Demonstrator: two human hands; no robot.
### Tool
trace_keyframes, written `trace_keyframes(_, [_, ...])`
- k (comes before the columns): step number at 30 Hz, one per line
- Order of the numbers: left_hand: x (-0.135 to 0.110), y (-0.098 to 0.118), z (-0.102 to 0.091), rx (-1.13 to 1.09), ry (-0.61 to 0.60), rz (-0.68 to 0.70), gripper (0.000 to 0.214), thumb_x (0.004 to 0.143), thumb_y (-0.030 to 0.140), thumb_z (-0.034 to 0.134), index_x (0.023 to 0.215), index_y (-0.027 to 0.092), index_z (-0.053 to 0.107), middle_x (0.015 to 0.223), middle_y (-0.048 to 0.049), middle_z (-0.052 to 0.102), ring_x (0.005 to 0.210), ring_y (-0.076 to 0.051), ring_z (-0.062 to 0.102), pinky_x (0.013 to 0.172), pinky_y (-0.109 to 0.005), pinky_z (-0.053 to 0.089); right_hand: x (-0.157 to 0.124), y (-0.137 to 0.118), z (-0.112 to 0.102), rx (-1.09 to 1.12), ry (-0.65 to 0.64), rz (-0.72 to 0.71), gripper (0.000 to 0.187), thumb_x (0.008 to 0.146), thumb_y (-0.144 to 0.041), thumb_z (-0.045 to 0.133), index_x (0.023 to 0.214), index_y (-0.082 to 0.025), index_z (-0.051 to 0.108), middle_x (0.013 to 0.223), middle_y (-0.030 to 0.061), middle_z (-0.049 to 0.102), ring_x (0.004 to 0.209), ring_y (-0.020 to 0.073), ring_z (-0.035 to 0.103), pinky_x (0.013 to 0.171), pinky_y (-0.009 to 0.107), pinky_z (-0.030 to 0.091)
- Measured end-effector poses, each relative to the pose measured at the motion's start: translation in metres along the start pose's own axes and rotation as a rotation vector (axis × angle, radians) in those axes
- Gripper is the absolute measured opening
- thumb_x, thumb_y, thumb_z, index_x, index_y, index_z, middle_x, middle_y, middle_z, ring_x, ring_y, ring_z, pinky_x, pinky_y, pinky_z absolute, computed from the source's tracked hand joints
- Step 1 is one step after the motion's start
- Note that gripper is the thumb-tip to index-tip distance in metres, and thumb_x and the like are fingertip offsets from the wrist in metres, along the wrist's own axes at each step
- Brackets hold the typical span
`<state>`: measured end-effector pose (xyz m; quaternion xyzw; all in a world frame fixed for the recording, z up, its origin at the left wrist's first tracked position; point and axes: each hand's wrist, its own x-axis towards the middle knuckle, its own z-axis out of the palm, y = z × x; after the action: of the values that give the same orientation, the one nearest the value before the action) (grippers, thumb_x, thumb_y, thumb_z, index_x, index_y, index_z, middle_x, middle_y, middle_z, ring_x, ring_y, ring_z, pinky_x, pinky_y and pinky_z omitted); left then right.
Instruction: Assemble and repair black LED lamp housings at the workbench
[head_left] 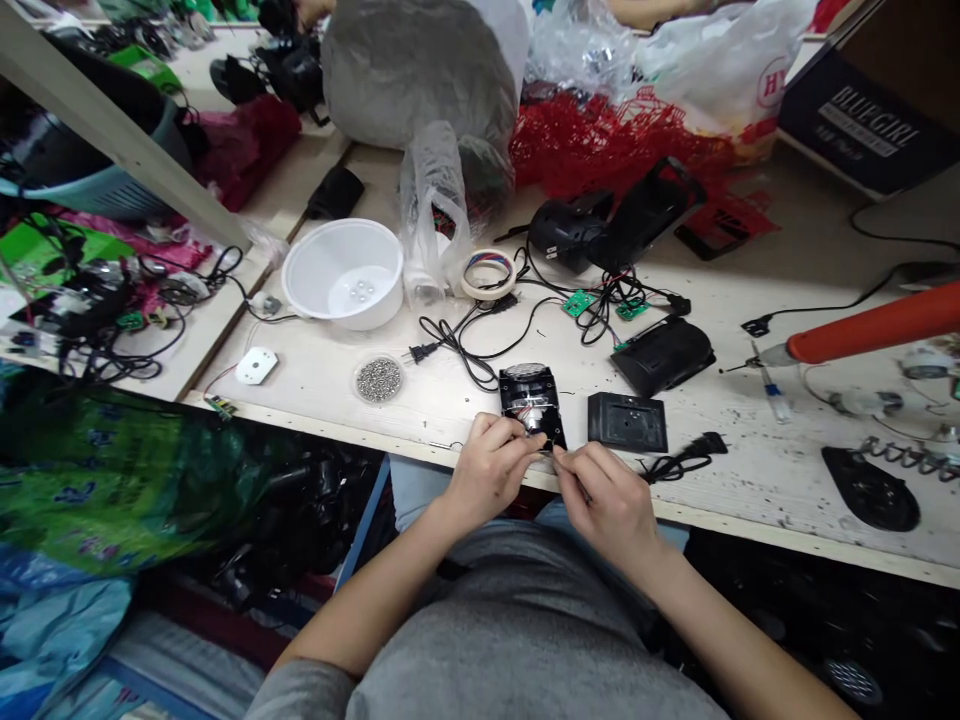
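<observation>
At the front edge of a scuffed white workbench surface (739,495), the person's left hand (489,472) and right hand (606,503) meet over an open black plastic housing (531,400). It lies flat on the surface, right at the edge, with metal parts showing inside. The left grip is clamped on the housing's lower edge, while the right grip brings thumb and fingertips together at its near corner, on something too small to make out.

Just to the right lies a black rectangular cover plate (627,422), and beyond it a second black housing shell (662,355). Farther back are a black power cord (450,345) with a two-pin plug, two green circuit boards (579,303) among loose wires, a round dish of steel balls (379,380), a white plastic bowl (341,275) and a roll of masking tape (487,275). An orange-handled screwdriver (874,325) lies to the right.

Fine work like this seems best done with the housing braced flat by one hand while the other's fingertips apply slow, even pressure. Moving it in from the edge would make it steadier.
</observation>
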<state>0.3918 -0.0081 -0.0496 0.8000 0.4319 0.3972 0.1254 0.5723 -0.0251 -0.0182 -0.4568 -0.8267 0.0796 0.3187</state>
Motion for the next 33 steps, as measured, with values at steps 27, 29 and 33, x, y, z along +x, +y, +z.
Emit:
trace_keyframes(27, [-0.007, 0.009, -0.003, -0.093, 0.276, -0.350, 0.044, 0.088, 0.041, 0.072, 0.120, 0.019, 0.050, 0.111, -0.0094, 0.053, 0.100, -0.020, 0.061, 0.081, -0.037, 0.062, 0.009, 0.004, -0.011, 0.173, -0.008, -0.029, 0.017, 0.097, -0.010, 0.053, 0.106, -0.016, 0.066, 0.081, 0.0052, 0.064, 0.076, 0.0169, 0.062, 0.070, 0.030, 0.056])
trace_keyframes(29, [-0.007, 0.009, -0.003, -0.133, 0.249, -0.360, 0.050, 0.088, 0.043, 0.073, 0.124, 0.019, 0.049, 0.115, -0.0107, 0.053, 0.104, -0.022, 0.060, 0.084, -0.039, 0.062, 0.014, 0.017, -0.023, 0.133, 0.036, -0.007, 0.016, 0.097, -0.012, 0.055, 0.105, -0.017, 0.067, 0.083, 0.0054, 0.065, 0.078, 0.0175, 0.063, 0.072, 0.031, 0.055])
trace_keyframes(33, [-0.009, 0.006, -0.004, -0.174, 0.207, -0.377, 0.054, 0.088, 0.043, 0.072, 0.129, 0.019, 0.047, 0.118, -0.0116, 0.052, 0.103, -0.022, 0.061, 0.089, -0.043, 0.061, 0.028, 0.073, -0.050, -0.147, 0.190, 0.221, 0.030, 0.095, -0.037, 0.062, 0.119, -0.019, 0.067, 0.106, 0.0136, 0.067, 0.100, 0.0280, 0.065, 0.087, 0.044, 0.054])
